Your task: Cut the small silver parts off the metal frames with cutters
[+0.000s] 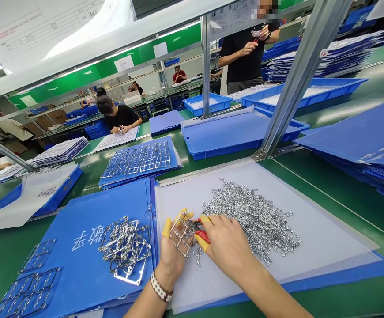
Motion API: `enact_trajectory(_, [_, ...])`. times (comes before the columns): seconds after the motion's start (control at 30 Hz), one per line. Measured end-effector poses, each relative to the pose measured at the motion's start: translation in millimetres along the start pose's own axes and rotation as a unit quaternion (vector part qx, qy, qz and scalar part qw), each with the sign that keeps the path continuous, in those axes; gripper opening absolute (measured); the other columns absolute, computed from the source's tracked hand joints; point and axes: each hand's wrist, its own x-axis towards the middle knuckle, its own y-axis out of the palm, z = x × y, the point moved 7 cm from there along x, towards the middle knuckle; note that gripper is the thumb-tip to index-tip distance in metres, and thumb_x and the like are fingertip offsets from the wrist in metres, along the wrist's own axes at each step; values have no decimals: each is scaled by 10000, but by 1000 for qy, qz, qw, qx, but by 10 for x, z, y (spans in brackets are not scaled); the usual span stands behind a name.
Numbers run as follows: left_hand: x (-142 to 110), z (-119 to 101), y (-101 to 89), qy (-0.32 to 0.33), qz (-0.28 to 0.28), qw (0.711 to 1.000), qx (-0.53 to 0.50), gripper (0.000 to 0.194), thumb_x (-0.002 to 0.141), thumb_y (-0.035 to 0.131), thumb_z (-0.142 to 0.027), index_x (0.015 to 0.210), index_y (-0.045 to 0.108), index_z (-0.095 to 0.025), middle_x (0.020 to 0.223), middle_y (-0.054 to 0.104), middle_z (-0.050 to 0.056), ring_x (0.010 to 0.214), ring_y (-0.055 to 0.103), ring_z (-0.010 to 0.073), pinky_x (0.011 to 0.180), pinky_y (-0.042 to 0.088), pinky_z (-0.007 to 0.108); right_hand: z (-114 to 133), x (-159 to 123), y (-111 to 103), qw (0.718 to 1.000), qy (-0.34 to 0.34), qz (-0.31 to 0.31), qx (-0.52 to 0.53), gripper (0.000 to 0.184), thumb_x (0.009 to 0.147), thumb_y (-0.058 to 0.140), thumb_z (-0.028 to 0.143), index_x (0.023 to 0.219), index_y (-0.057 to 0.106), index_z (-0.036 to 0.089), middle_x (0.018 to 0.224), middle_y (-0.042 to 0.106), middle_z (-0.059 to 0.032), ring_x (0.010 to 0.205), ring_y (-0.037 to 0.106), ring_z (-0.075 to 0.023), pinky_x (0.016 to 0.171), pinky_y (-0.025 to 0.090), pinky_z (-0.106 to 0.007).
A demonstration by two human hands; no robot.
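Observation:
My left hand [172,256], with yellow finger covers on its fingertips, holds a small silvery metal frame [180,238] with crossbars, tilted over the palm. My right hand [223,236], also with yellow finger covers, grips red-handled pliers [202,236]. Their jaws are at the right side of the frame, partly hidden by the fingers. Just behind and right of my hands, a large heap of small shiny metal pieces [248,216] lies on a whitish sheet [331,247]. To the left, a tangled pile of similar metal frames [126,247] rests on a blue board [76,274].
More frames [26,291] lie at the board's left edge. Beyond are a blue board covered with frames [139,157] and a blue tray [225,132]. A metal post [301,79] rises behind the sheet; blue sheets [360,141] are stacked right. Co-workers [245,53] are farther back.

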Motion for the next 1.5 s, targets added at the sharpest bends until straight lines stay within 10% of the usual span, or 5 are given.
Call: enact_trajectory(1.5, [-24, -119, -23, 29, -31, 998, -36, 493, 887, 417, -506, 1166, 620, -154, 1307, 560, 122, 1126, 557, 274, 709, 511, 323, 12, -115, 187, 999, 14, 51, -1, 187, 840, 592, 297, 986, 612, 184, 888, 643, -82, 863, 567, -263, 701, 333, -370])
